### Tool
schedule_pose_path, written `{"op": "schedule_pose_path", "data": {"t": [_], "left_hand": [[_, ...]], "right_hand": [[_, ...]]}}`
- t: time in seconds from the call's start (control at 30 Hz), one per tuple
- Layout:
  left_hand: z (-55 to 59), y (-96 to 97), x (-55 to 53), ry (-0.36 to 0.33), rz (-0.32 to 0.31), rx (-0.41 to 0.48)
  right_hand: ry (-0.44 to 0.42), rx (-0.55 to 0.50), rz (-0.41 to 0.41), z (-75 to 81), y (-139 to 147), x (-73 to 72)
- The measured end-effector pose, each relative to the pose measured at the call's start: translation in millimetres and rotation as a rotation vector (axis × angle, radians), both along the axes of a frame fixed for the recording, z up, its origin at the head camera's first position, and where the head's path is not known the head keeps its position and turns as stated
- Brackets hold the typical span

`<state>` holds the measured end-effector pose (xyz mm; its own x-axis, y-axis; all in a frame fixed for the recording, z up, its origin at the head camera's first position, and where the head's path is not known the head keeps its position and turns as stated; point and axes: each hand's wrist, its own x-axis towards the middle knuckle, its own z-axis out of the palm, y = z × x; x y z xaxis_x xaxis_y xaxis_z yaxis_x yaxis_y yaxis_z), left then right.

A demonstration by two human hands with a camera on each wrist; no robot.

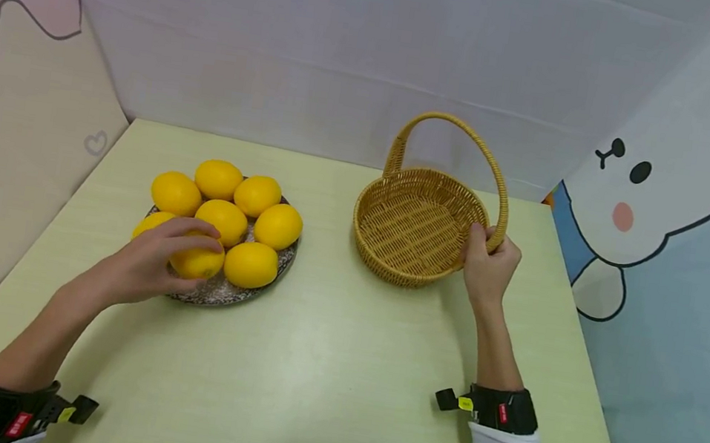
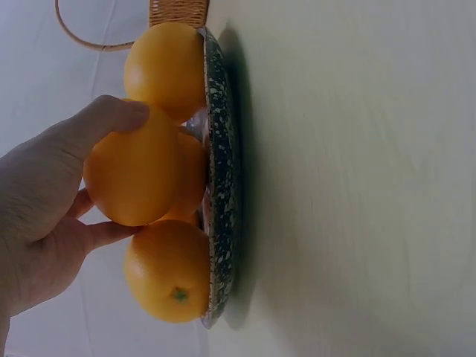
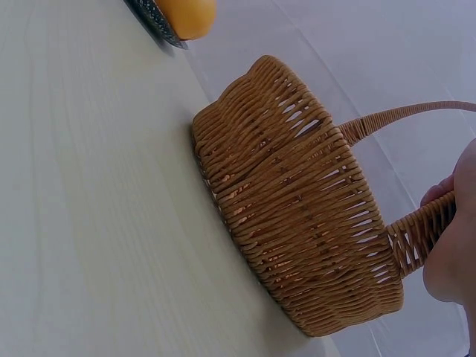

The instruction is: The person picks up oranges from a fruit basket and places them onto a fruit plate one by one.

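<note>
On the left of the table, a round speckled dark plate [image 1: 220,295] bears several oranges [image 1: 251,265], which look yellow in the head view. My left hand [image 1: 148,261] grips one orange [image 2: 134,165] at the plate's near left side, thumb on one side and fingers on the other. In the left wrist view that orange is slightly above the plate's rim. A woven wicker basket [image 1: 418,222] with a tall arched handle stands at the right with no fruit inside. My right hand [image 1: 490,269] holds the base of the basket's handle [image 3: 416,234] on its right side.
The pale table [image 1: 307,380] stretches between plate and basket and toward me. A white wall [image 1: 324,45] rises behind the table's far edge. Side panels stand left and right; the right panel [image 1: 675,294] carries a cartoon drawing.
</note>
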<state>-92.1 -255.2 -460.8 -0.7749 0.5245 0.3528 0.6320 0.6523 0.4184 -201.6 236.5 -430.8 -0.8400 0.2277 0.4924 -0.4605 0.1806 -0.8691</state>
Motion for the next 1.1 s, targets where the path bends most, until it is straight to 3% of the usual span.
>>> {"op": "schedule_pose_path", "data": {"t": [0.2,0.43,0.77,1.1], "left_hand": [[-10.1,-0.7,-0.6,0.005,-0.041,-0.029],[-20.3,1.1,-0.4,0.036,-0.085,-0.029],[-20.7,2.2,1.7,0.006,-0.066,-0.043],[-16.3,6.7,6.6,-0.016,-0.026,-0.070]], "right_hand": [[0.007,0.003,0.001,0.8,0,-0.2],[0.001,0.027,-0.011,-26.4,14,-18.0],[0.024,0.022,-0.012,-2.1,0,-2.4],[0.004,0.015,-0.001,-0.2,-1,0.8]]}}
